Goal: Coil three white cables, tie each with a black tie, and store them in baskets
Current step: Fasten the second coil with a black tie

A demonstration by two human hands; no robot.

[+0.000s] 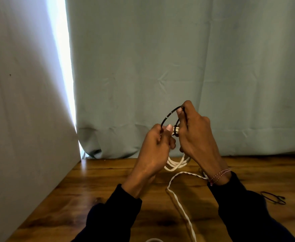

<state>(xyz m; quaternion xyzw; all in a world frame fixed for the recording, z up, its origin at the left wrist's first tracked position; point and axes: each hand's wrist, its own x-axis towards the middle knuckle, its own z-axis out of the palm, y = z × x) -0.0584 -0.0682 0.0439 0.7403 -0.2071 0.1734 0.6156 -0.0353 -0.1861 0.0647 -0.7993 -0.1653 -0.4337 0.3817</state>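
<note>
Loose white cable tail [180, 205] trails on the wooden surface [108, 189] below both grips, nearest the camera; spare black ties [274, 198] lie on the surface, well right of the right grip; left hand [156, 142] pinches one end of the black tie [168, 117]; right hand [193, 130] pinches the other end above the coiled cable [176, 163], strands bunched between the grips, loops hanging beneath; risk: tie slips before cinching, so coil springs apart; curtain [178, 58] behind.
</note>
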